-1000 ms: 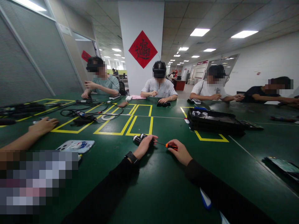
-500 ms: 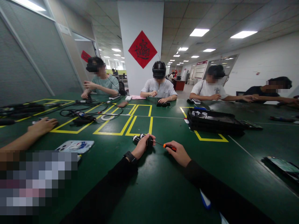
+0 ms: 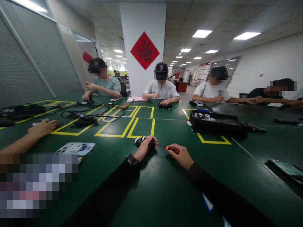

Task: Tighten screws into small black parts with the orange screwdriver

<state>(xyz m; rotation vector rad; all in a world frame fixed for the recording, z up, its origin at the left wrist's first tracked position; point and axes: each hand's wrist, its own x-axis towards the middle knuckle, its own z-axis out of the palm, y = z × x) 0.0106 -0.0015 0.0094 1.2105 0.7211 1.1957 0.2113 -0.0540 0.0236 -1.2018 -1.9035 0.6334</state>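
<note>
My left hand [image 3: 145, 148] is wrapped round a black device with two rounded ends [image 3: 138, 142], like small binoculars; white marks show on the ends at its left side. The palm and fingers hide most of its body. In my right hand [image 3: 181, 155] is a screwdriver [image 3: 170, 149] with an orange and black handle. Its thin metal shaft points left and its tip meets the right side of the black device, though the exact contact spot is too small to make out. Both hands are just above the green table [image 3: 163, 189].
A phone in a clear case [image 3: 77, 148] lies left of my left arm, near a co-worker's hand [image 3: 44, 127]. Cables [image 3: 82, 118] tangle at the far left. Stacked black trays [image 3: 215, 123] stand at the right, a green circuit board [image 3: 287, 167] nearer. Several people sit opposite.
</note>
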